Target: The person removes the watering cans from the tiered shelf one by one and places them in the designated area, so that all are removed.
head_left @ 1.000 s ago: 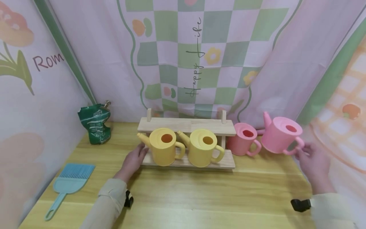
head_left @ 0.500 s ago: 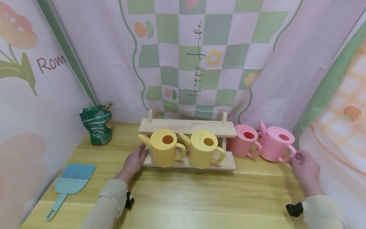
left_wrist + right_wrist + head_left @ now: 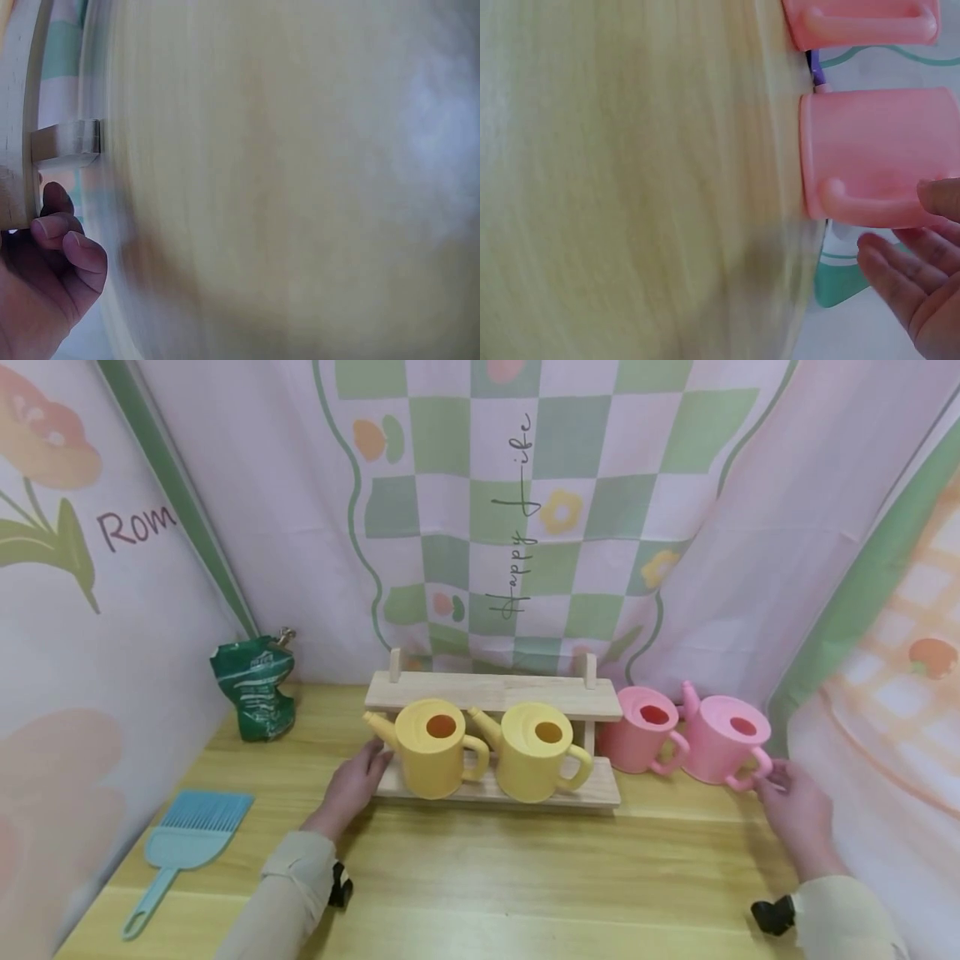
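Observation:
Two yellow watering cans, the left one (image 3: 431, 760) and the right one (image 3: 531, 764), stand side by side on the lower board of a small wooden shelf (image 3: 491, 692). My left hand (image 3: 352, 787) grips the left end of that lower board, its fingers (image 3: 84, 253) curled at the edge. Right of the shelf, a darker pink watering can (image 3: 628, 745) stands on the table. Beside it is a light pink watering can (image 3: 718, 743), upright on the tabletop, its spout pointing left. My right hand (image 3: 798, 814) pinches its handle, with the thumb (image 3: 939, 199) on the outer side.
A light blue dustpan with a brush (image 3: 183, 843) lies at the table's left. Behind it stands a crumpled green bag (image 3: 255, 689) with a metal clip. Patterned curtains (image 3: 517, 527) close off the back and sides. A small purple piece (image 3: 817, 69) shows between the pink cans.
The right hand has brought the light pink watering can down and left, from raised and tilted to upright beside the darker pink one. The left hand stays at the shelf end.

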Demonstrator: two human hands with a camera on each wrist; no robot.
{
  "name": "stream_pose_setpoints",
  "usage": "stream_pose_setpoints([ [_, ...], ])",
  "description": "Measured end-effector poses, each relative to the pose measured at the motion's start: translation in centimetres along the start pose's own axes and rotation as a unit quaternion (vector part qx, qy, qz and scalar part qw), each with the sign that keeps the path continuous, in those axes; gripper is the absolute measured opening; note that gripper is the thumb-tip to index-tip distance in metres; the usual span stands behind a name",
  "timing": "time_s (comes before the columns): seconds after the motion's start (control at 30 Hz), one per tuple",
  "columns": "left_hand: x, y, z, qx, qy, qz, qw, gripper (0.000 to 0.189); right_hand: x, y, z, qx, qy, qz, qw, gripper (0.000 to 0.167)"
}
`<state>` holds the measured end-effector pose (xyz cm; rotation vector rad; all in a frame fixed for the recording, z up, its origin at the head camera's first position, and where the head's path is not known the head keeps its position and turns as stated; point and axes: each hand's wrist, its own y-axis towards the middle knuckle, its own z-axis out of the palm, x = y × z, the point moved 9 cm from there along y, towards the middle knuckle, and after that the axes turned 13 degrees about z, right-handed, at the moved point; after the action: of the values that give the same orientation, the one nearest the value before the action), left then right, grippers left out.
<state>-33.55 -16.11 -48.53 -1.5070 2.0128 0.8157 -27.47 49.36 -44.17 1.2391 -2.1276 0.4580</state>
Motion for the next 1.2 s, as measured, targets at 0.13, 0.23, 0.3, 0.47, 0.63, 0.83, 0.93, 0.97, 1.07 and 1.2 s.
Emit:
stream_pose_setpoints([
  [0.13,0.1,0.0,0.0,0.001,0.004,-0.001,1.0,0.063,0.5,-0.3,-0.4,-0.004,0.004,-0.004,1.0,0.059],
  [0.23,0.1,0.0,0.0,0.002,0.005,-0.003,1.0,0.062,1.3,-1.0,-1.2,-0.019,0.004,0.005,0.9998,0.065],
  [0.3,0.1,0.0,0.0,0.002,0.005,-0.003,1.0,0.062,2.3,-1.5,-1.9,-0.032,0.009,0.006,0.9994,0.067],
  [0.47,0.0,0.0,-0.1,0.002,0.007,-0.008,0.9999,0.062,5.5,-3.1,-2.6,-0.045,0.039,0.0,0.9982,0.065],
  [0.63,0.1,0.0,0.0,0.006,0.006,-0.013,0.9999,0.064,8.7,-4.9,-2.3,-0.063,0.082,-0.028,0.9942,0.053],
  [0.83,0.2,0.0,0.1,0.006,0.004,-0.011,0.9999,0.066,12.6,-7.2,-0.5,-0.064,0.103,-0.134,0.9836,0.043],
  [0.93,0.3,0.1,0.1,0.003,0.007,-0.006,1.0,0.068,14.1,-8.2,0.7,-0.047,0.127,-0.186,0.9733,0.04],
  [0.97,0.3,0.1,0.1,0.003,0.008,-0.004,1.0,0.068,14.6,-8.6,1.2,-0.04,0.131,-0.2,0.9701,0.039],
  [1.07,0.3,0.1,0.1,0.002,0.006,-0.001,1.0,0.069,15.6,-9.7,2.6,-0.008,0.138,-0.227,0.964,0.039],
  [1.2,0.3,0.1,0.1,0.001,0.004,0.0,1.0,0.069,16.8,-11.1,4.0,0.018,0.141,-0.255,0.9565,0.036],
])
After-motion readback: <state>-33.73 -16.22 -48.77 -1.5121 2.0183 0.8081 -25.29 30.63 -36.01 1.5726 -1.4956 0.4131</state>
